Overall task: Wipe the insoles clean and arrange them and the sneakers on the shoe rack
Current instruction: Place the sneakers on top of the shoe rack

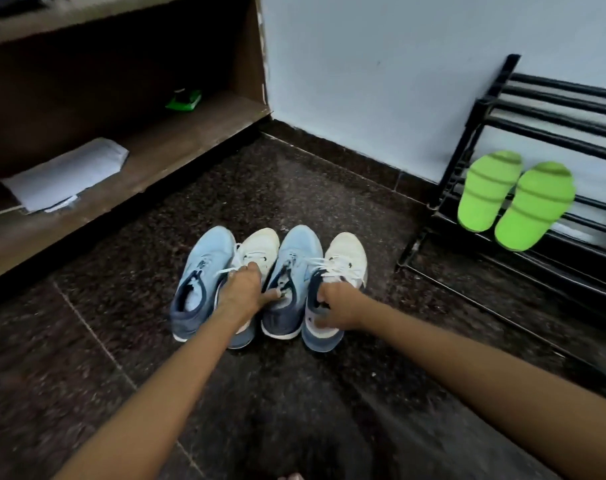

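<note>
L hand (241, 289) & R hand (336, 308) grip white sneakers (346, 249) on floor (329, 188)

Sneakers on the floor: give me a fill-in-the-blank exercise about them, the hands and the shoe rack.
____ sneakers stand in a row on the floor. The slippers on the black shoe rack are ____. The right hand holds the sneaker at the ____ end of the row.
Missing words: four; green; right.
</note>
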The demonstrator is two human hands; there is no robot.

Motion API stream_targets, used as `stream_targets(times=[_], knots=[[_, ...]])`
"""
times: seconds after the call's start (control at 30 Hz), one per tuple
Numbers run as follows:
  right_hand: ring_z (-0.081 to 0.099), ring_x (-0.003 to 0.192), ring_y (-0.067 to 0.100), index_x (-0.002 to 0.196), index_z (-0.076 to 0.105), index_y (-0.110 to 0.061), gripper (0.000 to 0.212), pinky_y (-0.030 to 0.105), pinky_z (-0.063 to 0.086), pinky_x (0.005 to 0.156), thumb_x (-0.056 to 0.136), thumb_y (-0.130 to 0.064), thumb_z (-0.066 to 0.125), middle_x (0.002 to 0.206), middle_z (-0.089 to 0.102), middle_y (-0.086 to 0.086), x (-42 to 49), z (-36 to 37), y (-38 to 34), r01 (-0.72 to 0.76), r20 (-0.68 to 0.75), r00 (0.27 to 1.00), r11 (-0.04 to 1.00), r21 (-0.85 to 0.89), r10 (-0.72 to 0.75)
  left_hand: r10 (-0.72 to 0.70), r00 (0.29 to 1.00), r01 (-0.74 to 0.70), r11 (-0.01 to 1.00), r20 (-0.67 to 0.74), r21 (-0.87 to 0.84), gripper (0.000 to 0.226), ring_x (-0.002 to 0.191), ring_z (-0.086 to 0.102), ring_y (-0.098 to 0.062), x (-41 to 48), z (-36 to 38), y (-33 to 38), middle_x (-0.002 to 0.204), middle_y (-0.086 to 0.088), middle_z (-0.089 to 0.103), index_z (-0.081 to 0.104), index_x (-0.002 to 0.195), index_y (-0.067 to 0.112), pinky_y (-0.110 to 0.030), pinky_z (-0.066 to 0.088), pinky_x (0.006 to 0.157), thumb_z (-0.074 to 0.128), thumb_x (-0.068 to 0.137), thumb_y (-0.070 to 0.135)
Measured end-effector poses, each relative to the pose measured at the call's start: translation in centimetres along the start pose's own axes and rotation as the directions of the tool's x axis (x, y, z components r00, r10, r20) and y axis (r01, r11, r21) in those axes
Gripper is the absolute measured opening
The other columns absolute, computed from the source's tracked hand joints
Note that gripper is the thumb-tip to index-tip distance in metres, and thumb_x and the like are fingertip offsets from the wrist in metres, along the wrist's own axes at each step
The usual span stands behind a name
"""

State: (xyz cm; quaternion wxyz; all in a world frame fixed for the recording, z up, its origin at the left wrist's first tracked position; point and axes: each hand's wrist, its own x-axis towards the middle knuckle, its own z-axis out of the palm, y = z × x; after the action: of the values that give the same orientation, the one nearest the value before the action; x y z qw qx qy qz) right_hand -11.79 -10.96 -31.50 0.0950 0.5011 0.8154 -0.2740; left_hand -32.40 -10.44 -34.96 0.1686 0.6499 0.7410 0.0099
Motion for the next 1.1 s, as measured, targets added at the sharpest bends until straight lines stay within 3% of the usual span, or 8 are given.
stream_targets(times=[0.13,0.23,0.33,0.4,0.63,0.8,0.97,1.1], knots=[[0.049,0.114,0.035,0.135,0.026,-0.005,0.074,0.043,0.04,0.091,0.082,-0.039,0.066,0.123,0.049,0.014,1.5,5.1,-0.1,-0.116,0.03,0.993,0.992,0.046,0.115,-0.066,0.969,0.003,0.967,0.238,0.254,0.067,0.118,0.052,-0.032,-1.0,0.0,-3.4,0.122,-0.009,0.059,0.057,0.114,0.013,-0.038,0.045,0.092,0.071,0.072,0.063],[0.05,0.112,0.03,0.125,0.033,-0.012,0.048,0.041,0.031,0.091,0.088,-0.03,0.058,0.117,0.055,0.009,2.1,6.6,-0.2,-0.208,-0.071,0.976,0.978,-0.021,0.206,-0.025,0.957,-0.097,0.91,0.289,0.403,0.059,0.129,0.041,-0.029,-1.8,1.5,-5.0,0.129,-0.004,0.055,0.055,0.123,0.017,-0.039,0.037,0.102,0.07,0.079,0.053],[0.055,0.101,0.028,0.103,0.04,-0.018,0.014,0.037,0.023,0.078,0.09,-0.016,0.046,0.105,0.061,0.006,2.1,6.8,-0.3,-0.211,-0.171,0.968,0.964,-0.163,0.183,0.075,0.982,-0.146,0.881,0.171,0.449,0.04,0.126,0.042,-0.024,-2.1,2.5,-5.6,0.123,-0.004,0.061,0.06,0.119,0.018,-0.037,0.036,0.102,0.049,0.094,0.048],[0.057,0.094,0.027,0.107,0.045,-0.018,0.018,0.036,0.019,0.075,0.089,-0.017,0.044,0.101,0.064,0.004,1.9,6.6,-0.3,-0.191,-0.206,0.968,0.952,-0.24,0.142,0.102,0.99,-0.131,0.917,0.097,0.377,0.043,0.122,0.046,-0.023,-2.2,2.2,-5.9,0.12,-0.005,0.063,0.062,0.116,0.018,-0.036,0.037,0.101,0.038,0.098,0.049],[0.059,0.093,0.028,0.101,0.041,-0.02,0.019,0.036,0.023,0.079,0.084,-0.024,0.049,0.1,0.064,0.004,-0.2,1.2,-2.2,-0.098,-0.335,0.942,0.953,-0.288,-0.004,0.166,0.986,-0.164,0.984,-0.016,0.071,0.034,0.114,0.051,-0.031,-2.8,-5.8,-3.3,0.114,-0.011,0.059,0.057,0.099,0.012,-0.04,0.045,0.089,0.042,0.099,0.042],[0.059,0.094,0.029,0.101,0.042,-0.018,0.022,0.038,0.026,0.088,0.082,-0.026,0.05,0.099,0.064,0.006,-4.4,-5.7,-4.8,-0.071,-0.408,0.909,0.936,-0.346,-0.082,0.305,0.941,-0.283,0.947,-0.144,0.153,0.022,0.114,0.051,-0.028,-4.0,-14.4,1.2,0.113,-0.007,0.057,0.057,0.102,0.014,-0.04,0.048,0.084,0.052,0.095,0.034],[0.059,0.087,0.031,0.097,0.04,-0.016,0.023,0.04,0.03,0.09,0.079,-0.023,0.053,0.093,0.065,0.009,-11.1,-13.4,-7.5,-0.107,-0.515,0.847,0.905,-0.412,-0.134,0.409,0.883,-0.357,0.904,-0.23,0.234,0.021,0.112,0.052,-0.025,-7.0,-23.6,7.7,0.11,-0.004,0.057,0.042,0.086,0.023,-0.038,0.047,0.081,0.059,0.091,0.032],[0.06,0.085,0.031,0.091,0.033,-0.018,0.023,0.039,0.03,0.088,0.08,-0.024,0.053,0.091,0.066,0.01,-17.5,-18.8,-8.6,-0.175,-0.596,0.792,0.886,-0.428,-0.132,0.517,0.796,-0.41,0.843,-0.314,0.348,0.018,0.109,0.056,-0.028,-10.4,-29.7,12.7,0.111,-0.005,0.06,0.05,0.089,0.022,-0.035,0.044,0.074,0.055,0.092,0.038]])
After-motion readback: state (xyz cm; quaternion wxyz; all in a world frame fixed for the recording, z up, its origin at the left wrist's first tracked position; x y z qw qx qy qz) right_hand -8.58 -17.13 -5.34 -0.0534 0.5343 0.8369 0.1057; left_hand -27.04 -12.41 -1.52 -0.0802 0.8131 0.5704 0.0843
